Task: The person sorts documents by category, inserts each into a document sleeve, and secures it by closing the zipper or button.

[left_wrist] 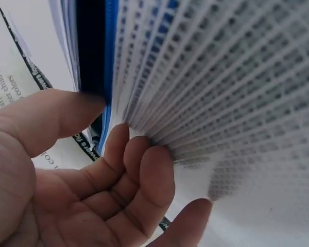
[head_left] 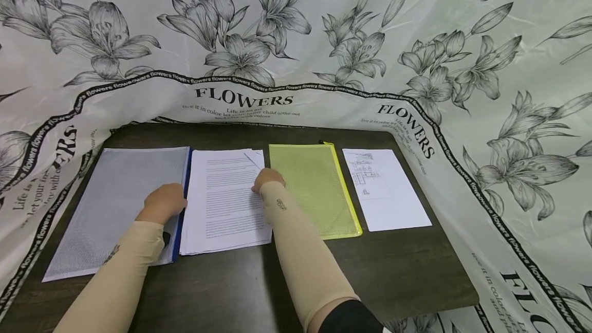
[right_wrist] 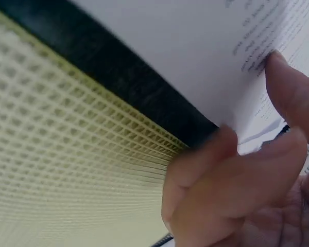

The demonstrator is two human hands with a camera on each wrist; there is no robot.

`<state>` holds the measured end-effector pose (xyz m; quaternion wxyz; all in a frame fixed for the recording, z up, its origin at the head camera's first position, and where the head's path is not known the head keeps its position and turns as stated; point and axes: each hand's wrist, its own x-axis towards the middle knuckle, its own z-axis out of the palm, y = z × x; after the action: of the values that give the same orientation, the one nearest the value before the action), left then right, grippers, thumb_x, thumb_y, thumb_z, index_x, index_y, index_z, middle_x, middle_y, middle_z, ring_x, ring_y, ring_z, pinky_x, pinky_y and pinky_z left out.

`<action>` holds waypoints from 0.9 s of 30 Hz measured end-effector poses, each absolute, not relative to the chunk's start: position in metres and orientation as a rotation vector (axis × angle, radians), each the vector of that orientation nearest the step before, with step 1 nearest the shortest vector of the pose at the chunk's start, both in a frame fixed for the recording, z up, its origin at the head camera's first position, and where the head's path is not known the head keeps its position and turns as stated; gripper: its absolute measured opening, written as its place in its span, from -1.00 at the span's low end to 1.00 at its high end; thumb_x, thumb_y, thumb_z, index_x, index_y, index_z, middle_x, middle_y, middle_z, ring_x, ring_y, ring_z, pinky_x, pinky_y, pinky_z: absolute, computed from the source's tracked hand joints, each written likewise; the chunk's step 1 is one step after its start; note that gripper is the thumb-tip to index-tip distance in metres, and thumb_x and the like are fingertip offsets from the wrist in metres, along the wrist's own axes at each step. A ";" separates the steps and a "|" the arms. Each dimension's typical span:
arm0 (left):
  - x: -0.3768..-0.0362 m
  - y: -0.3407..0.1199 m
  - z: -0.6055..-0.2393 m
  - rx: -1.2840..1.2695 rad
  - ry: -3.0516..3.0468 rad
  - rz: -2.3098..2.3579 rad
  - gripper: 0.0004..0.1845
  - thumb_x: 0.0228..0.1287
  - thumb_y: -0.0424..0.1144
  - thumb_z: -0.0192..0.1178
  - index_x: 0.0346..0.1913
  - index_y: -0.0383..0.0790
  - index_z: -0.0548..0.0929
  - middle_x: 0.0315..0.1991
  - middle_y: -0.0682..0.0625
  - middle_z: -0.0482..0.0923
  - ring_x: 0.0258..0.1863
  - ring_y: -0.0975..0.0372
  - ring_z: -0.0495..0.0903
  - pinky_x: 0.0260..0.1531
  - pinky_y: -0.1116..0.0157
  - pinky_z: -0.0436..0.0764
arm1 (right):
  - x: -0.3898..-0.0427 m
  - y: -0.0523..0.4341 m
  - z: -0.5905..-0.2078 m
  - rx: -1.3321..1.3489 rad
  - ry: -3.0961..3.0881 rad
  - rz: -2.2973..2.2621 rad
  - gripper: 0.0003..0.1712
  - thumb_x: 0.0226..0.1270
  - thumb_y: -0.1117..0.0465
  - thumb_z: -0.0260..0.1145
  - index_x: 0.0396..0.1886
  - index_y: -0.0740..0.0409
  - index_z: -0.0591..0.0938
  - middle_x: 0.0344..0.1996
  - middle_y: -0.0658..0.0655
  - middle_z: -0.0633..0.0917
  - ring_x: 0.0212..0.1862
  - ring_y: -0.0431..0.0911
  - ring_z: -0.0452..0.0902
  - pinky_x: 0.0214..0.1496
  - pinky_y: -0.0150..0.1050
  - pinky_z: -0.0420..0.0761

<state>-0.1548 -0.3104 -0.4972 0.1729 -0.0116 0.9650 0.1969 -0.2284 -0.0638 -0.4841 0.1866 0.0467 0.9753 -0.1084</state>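
A grey mesh pouch (head_left: 115, 204) with a blue zip edge (head_left: 183, 189) lies at the left of a dark table (head_left: 393, 266). My left hand (head_left: 163, 202) sits at that zip edge. In the left wrist view its curled fingers (left_wrist: 144, 170) touch the mesh (left_wrist: 237, 92) and the thumb lies against the blue edge (left_wrist: 110, 62). Beside the pouch is a stack of printed paper (head_left: 226, 204). My right hand (head_left: 267, 179) pinches the stack's right edge, thumb on the print (right_wrist: 288, 87), fingers (right_wrist: 206, 170) at the paper's rim (right_wrist: 195, 51).
A yellow mesh zip pouch (head_left: 314, 189) (right_wrist: 56, 154) lies right of the paper stack. Further right is a white sheet with a small drawing (head_left: 386, 189). A flower-printed cloth (head_left: 296, 40) hangs behind the table and along both sides.
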 end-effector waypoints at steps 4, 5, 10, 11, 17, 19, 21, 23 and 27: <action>-0.155 -0.309 -0.494 -0.047 2.744 0.571 -0.80 0.29 -0.39 0.11 -0.30 -0.55 0.59 -0.50 -0.22 0.52 -0.51 0.01 0.48 -0.52 0.09 0.51 | -0.230 -0.063 -0.485 0.181 2.717 -0.357 -0.47 0.22 -0.08 0.52 0.03 0.20 0.73 -0.09 0.09 0.76 -0.28 -0.13 0.56 -0.16 -0.22 0.66; -0.155 -0.309 -0.494 -0.055 2.747 0.570 -0.81 0.28 -0.39 0.11 -0.33 -0.53 0.59 -0.52 -0.22 0.52 -0.52 0.02 0.47 -0.53 0.09 0.51 | -0.231 -0.062 -0.485 0.194 2.708 -0.371 -0.46 0.20 -0.08 0.52 0.03 0.19 0.73 -0.10 0.08 0.76 -0.29 -0.13 0.55 -0.16 -0.22 0.66; -0.155 -0.307 -0.495 -0.078 2.756 0.567 -0.83 0.22 -0.40 0.12 -0.42 -0.49 0.59 -0.54 -0.21 0.52 -0.56 0.04 0.47 -0.57 0.13 0.50 | -0.234 -0.061 -0.488 0.189 2.687 -0.381 -0.40 0.19 -0.10 0.54 0.09 0.18 0.71 -0.04 0.07 0.75 -0.27 -0.13 0.53 -0.08 -0.20 0.63; -0.155 -0.307 -0.495 -0.081 2.759 0.569 -0.84 0.20 -0.41 0.12 -0.43 -0.49 0.59 -0.54 -0.22 0.52 -0.56 0.04 0.47 -0.58 0.14 0.50 | -0.233 -0.061 -0.487 0.183 2.684 -0.381 -0.40 0.20 -0.10 0.53 0.11 0.19 0.70 -0.01 0.08 0.74 -0.26 -0.12 0.54 -0.07 -0.20 0.64; -0.158 -0.309 -0.503 -0.086 2.749 0.589 -0.84 0.20 -0.39 0.12 -0.40 -0.49 0.59 -0.54 -0.20 0.51 -0.55 0.03 0.46 -0.56 0.15 0.47 | -0.227 -0.068 -0.487 0.172 2.702 -0.370 -0.56 0.28 0.00 0.49 0.02 0.19 0.73 -0.16 0.09 0.76 -0.33 -0.11 0.58 -0.23 -0.22 0.64; -0.158 -0.311 -0.502 -0.083 2.737 0.601 -0.82 0.22 -0.37 0.11 -0.39 -0.48 0.58 -0.54 -0.19 0.49 -0.54 0.03 0.45 -0.55 0.16 0.46 | -0.227 -0.070 -0.488 0.154 2.727 -0.321 -0.64 0.32 0.03 0.44 -0.01 0.16 0.74 -0.21 0.07 0.75 -0.33 -0.12 0.59 -0.26 -0.22 0.63; -0.157 -0.312 -0.499 -0.076 2.732 0.611 -0.81 0.24 -0.35 0.10 -0.39 -0.48 0.57 -0.54 -0.18 0.47 -0.54 0.04 0.44 -0.55 0.16 0.44 | -0.229 -0.072 -0.490 0.133 2.760 -0.274 -0.70 0.36 0.07 0.37 -0.02 0.13 0.74 -0.22 0.06 0.75 -0.31 -0.12 0.61 -0.28 -0.20 0.63; -0.157 -0.312 -0.497 -0.076 2.728 0.616 -0.80 0.25 -0.34 0.08 -0.42 -0.46 0.56 -0.55 -0.17 0.44 -0.55 0.06 0.43 -0.56 0.18 0.43 | -0.231 -0.076 -0.494 0.127 2.793 -0.232 -0.72 0.39 0.11 0.30 0.00 0.11 0.73 -0.19 0.06 0.76 -0.26 -0.12 0.64 -0.29 -0.17 0.65; -0.157 -0.311 -0.498 -0.087 2.743 0.623 -0.77 0.25 -0.31 0.09 -0.45 -0.44 0.56 -0.57 -0.15 0.44 -0.57 0.08 0.43 -0.59 0.21 0.41 | -0.232 -0.085 -0.499 0.125 2.846 -0.174 -0.69 0.45 0.11 0.20 0.06 0.08 0.73 -0.15 0.06 0.78 -0.19 -0.11 0.69 -0.32 -0.14 0.67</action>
<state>-0.1570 -0.3109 -0.4983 0.1631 -0.0306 0.9616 0.2184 -0.2320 -0.0851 -0.4994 0.1434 0.0435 0.9869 -0.0605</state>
